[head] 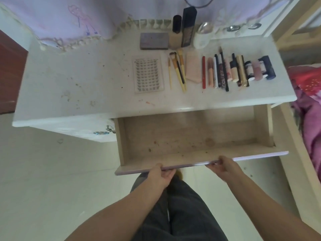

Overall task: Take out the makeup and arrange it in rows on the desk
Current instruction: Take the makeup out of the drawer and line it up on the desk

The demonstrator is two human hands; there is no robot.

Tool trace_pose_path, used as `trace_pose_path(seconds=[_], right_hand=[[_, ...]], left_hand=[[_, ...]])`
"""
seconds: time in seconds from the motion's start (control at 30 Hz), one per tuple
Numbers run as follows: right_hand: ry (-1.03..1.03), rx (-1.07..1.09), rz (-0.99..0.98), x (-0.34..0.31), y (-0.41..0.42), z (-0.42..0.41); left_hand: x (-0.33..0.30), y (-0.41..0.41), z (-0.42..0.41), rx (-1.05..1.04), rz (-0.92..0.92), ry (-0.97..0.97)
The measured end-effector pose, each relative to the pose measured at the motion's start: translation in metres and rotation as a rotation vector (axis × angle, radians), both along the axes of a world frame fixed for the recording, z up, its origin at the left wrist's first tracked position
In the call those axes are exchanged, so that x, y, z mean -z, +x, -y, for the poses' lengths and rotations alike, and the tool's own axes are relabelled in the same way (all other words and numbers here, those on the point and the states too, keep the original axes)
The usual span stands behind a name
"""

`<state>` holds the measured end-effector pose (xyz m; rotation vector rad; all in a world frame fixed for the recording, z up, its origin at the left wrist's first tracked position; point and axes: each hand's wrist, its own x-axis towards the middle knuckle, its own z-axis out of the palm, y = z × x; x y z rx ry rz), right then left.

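Both hands hold the front panel of the open drawer [191, 136]: the left hand [160, 176] grips its top edge from below with the thumb on top, and the right hand [224, 166] curls its fingers over the same edge further right. Inside, the drawer shows only a stained wooden bottom.

The makeup lies on the white tabletop [78, 80] above the drawer. In a near row, from left to right, are a clear tray of false lashes [148, 74], several yellow-handled brushes [178, 70] lying close together, a pink pouch [192, 68], a red pencil [203, 72], then a tight line of tubes and pencils [222, 70] side by side, ending with small bottles [258, 68] and a dark blue container [267, 66] at the far right. Behind them, against the wall, stand a grey-purple palette [154, 40], a beige foundation bottle [175, 34] with a black cap, a tall dark box [188, 26] and a white jar [202, 36].

A pink and red blanket [309, 94] lies to the right of the tabletop.
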<state>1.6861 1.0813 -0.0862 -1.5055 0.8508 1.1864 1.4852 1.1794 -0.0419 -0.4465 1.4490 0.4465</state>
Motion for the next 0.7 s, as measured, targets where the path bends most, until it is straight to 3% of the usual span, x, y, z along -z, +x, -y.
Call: trace_pose_path(seconds=[0.47, 0.7], right_hand=[[0.073, 0.027, -0.040, -0.083, 0.010, -0.029], [0.195, 0.074, 0.053, -0.106, 0.029, -0.089]], left_hand=[[-0.064, 0.012, -0.038, 0.002, -0.059, -0.068], [-0.061, 0.034, -0.095, 0.037, 0.046, 0.130]])
